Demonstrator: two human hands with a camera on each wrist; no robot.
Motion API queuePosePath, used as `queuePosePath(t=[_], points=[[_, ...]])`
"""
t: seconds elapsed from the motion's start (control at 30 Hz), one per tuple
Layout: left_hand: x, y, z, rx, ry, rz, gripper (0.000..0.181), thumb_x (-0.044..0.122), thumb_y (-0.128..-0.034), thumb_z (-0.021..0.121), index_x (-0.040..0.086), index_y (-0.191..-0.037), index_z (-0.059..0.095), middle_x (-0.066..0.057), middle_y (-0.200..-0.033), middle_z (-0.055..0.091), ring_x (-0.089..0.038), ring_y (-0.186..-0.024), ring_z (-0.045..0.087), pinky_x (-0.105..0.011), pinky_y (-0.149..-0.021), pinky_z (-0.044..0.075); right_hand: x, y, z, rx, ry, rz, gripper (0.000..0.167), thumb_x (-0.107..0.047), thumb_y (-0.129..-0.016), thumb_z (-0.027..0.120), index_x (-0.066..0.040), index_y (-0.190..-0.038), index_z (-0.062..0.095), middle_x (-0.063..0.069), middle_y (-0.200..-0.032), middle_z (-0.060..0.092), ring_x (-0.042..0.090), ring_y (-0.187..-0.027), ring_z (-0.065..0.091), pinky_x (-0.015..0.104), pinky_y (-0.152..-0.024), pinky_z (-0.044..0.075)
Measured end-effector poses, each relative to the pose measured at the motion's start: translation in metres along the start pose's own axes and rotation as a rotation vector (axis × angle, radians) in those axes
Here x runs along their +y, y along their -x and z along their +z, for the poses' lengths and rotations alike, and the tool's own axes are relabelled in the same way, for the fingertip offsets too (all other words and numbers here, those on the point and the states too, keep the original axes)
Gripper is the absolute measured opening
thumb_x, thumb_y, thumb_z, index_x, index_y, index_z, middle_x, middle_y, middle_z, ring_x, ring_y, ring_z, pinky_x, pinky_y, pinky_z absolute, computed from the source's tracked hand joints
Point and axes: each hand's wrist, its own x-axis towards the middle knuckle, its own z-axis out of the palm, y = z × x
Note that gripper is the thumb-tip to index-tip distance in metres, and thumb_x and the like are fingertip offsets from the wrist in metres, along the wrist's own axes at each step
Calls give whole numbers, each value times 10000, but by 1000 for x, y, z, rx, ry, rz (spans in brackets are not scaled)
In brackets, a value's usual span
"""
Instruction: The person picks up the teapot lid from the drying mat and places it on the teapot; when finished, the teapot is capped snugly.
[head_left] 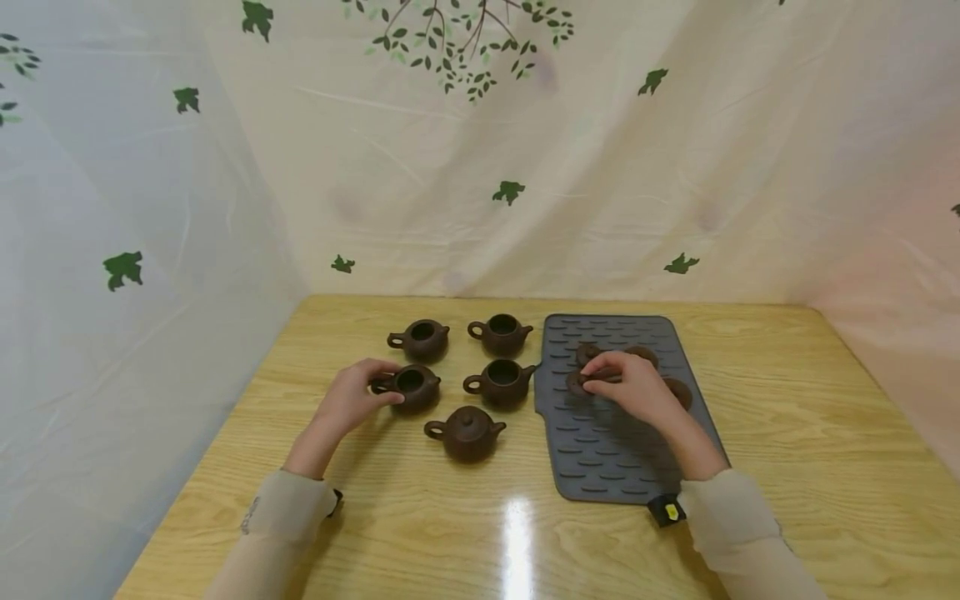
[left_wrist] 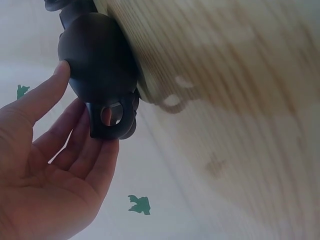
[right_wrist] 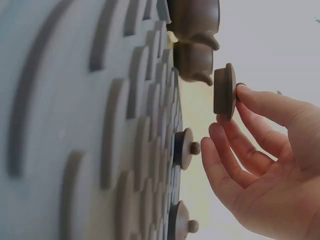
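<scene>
Lid and pot lie on one level across the middle of the head view. The right hand [head_left: 630, 387], right of centre, forms a narrow grip: thumb and finger pinch the knob of a brown lid [right_wrist: 224, 95]. In the right wrist view this lid is apart from the grey ribbed mat [head_left: 600, 458], its knob on the side away from the mat. The left hand [head_left: 351, 400], left of centre, forms a wider grip, thumb on the body and fingers by the handle of an uncovered teapot [head_left: 420, 402]; whether the base bears fully on the surface [head_left: 420, 517] cannot be told. The long axis of this pot, handle to spout, runs nearly horizontally in the frame, spout toward the right. From the pinched lid, the held pot therefore lies straight across to the left, well apart, and a middle teapot [head_left: 504, 390], also uncovered, stands between them, handle toward the left hand and spout tip just beside the mat. Of the two hands, the left is the nearer to the held pot. Two more teapots [head_left: 425, 342] stand above this row and a lidded teapot [head_left: 468, 443] below it.
</scene>
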Motion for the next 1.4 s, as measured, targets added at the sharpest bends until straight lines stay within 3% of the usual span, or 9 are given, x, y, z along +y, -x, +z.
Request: queuePosePath(t=[0.53,0.77,1.0,1.4], points=[[0,-1,-2,-7,24,14,414,143,-853,790,66,-1245,678,-165,-1221,681,-332,-1101,663,-513,-992,509,-32,-12,10,-33,-44,-48,150,-171,-933,706,-119,-1073,704,104,-1114,711,278,-1030,674,443,-842,567],[1,-2,-2,-9,18,-3,417,145,-852,792,72,-1247,678,-160,-1219,685,-332,-1112,659,-514,-1006,502,-46,-19,15,-67,-73,-34,177,-191,-940,698,-123,-1103,698,95,-1138,707,281,-1073,666,443,-864,566],[2,0,-3,-12,22,-6,417,141,-853,789,70,-1248,677,-162,-1220,685,-336,-1116,656,-515,-1000,504,-61,-26,22,-88,-85,-76,166,-173,-948,685,-106,-1100,698,109,-1146,697,293,-1092,659,467,-925,563],[-1,-1,-1,-4,29,8,418,137,-852,790,65,-1248,677,-164,-1225,682,-335,-1115,657,-513,-998,507,-84,-38,44,-102,-146,-124,137,-149,-930,708,-103,-1059,710,103,-1145,679,278,-1072,667,407,-873,587]])
